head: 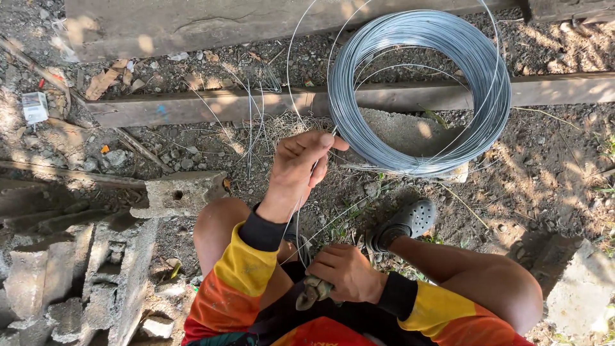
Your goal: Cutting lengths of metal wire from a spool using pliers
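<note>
Gravelly dirt ground (pixel 551 166) is what everything sits on here, with broken concrete blocks (pixel 77 282) piled at the near left, a weathered wooden plank (pixel 192 109) laid across the far side, and a bigger beam (pixel 192 22) beyond it.

A big coil of grey steel wire (pixel 419 90) is propped on a chunk of concrete (pixel 410 138), just past a grey clog (pixel 407 224) worn on the foot. The coil is seen almost face-on as a thick, tidy ring, shiny in the sun, with a few loose loops sprung off its top and left edge. Some cut lengths of wire (pixel 253 122) are scattered on the dirt to its left.

So the key bit: the coil lies far and slightly right of both hands. The left hand (pixel 301 166) is clearly the nearer one, raised right at the coil's lower left rim, its grip closed narrow around a strand pinched between thumb and fingers. From there the strand (pixel 296 224) is run nearly straight back toward the body, so its long axis goes far-to-near, down to the right hand (pixel 349 272) at the lap.

The right hand's grip is wrapped tight around the handles of a pair of pliers (pixel 311 291), whose worn metal end is seen poking out toward the near left. Whether the strand is actually caught in the pliers can't be told from this angle.
</note>
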